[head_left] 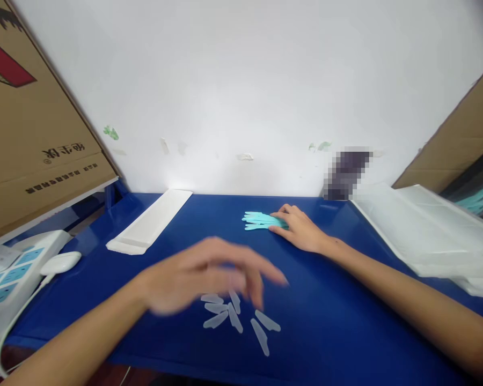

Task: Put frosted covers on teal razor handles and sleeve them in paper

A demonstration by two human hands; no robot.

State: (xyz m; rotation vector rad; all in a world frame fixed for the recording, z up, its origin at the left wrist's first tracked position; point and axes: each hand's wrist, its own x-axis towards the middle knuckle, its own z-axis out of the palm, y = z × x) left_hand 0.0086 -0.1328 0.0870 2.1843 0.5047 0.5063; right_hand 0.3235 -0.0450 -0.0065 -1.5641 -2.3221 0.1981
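Note:
Near the back of the table, my right hand [295, 228] has its thumb and fingers around the right end of a bundle of thin turquoise plastic sticks [260, 220]. Their left ends fan out slightly on the tabletop. My left hand [209, 276] is blurred by motion. Its fingers are stretched and apart, with nothing seen in them, over several small translucent plastic caps [235, 318]. These caps lie loose on the blue surface, some partly hidden behind the fingers. Two more lie a little to the right, including a translucent cap [260, 336].
A long white box [151, 222] lies at the back left of the blue table [326, 321]. At far left are a white power strip [24, 273] with a plugged-in charger [60, 262] and a large cardboard box [36, 123]. Translucent plastic bags [422, 230] lie at right; a white wall stands behind.

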